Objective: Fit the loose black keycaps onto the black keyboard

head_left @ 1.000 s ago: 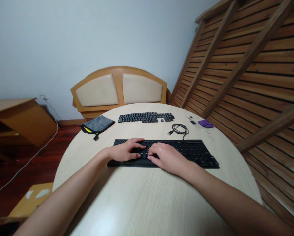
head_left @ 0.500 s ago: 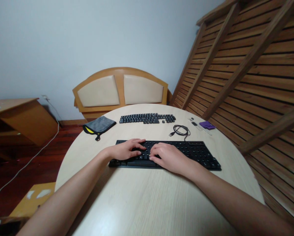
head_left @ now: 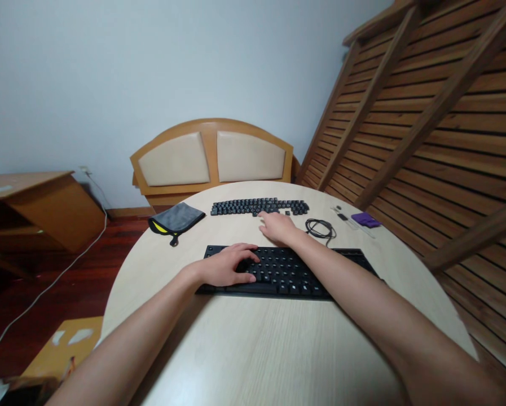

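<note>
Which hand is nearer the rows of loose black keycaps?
Right: the right hand is at the near edge of the keycaps; the left hand is on the black rectangular keyboard, farther away.

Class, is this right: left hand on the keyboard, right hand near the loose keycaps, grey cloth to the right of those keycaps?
Wrong side: the head view shows the grey cloth left, not right, of the loose keycaps. Left hand on the keyboard, right hand near the keycaps: correct.
</note>
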The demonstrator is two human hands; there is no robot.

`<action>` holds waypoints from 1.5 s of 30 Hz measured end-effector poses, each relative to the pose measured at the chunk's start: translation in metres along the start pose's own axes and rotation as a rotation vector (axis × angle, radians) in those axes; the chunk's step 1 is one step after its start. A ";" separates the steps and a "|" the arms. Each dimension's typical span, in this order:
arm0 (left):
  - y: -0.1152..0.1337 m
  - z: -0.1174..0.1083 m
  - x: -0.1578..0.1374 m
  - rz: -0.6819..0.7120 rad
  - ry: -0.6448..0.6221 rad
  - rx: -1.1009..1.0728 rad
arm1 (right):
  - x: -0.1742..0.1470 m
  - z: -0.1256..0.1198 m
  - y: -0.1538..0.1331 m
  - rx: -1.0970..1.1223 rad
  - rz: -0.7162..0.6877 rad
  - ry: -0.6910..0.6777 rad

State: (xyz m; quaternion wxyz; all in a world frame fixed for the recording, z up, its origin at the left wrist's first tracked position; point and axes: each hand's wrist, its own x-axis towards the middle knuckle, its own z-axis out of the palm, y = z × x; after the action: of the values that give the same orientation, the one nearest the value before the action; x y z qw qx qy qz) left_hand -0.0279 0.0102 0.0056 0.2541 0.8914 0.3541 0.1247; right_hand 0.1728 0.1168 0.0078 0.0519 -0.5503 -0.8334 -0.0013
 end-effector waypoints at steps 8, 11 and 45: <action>-0.001 0.001 -0.001 0.002 0.017 -0.039 | 0.029 0.005 -0.017 -0.033 0.032 -0.012; -0.002 0.002 -0.001 0.010 0.021 -0.042 | 0.030 0.006 -0.021 -0.037 0.030 -0.002; 0.016 0.007 0.002 -0.050 0.038 0.147 | -0.146 -0.003 0.011 0.740 -0.218 0.063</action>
State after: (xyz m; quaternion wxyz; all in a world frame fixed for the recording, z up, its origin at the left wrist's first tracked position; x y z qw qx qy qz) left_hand -0.0146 -0.0011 0.0085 0.1842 0.8960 0.3890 0.1088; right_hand 0.2394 -0.0126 -0.0029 0.2720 -0.4021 -0.8291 0.2774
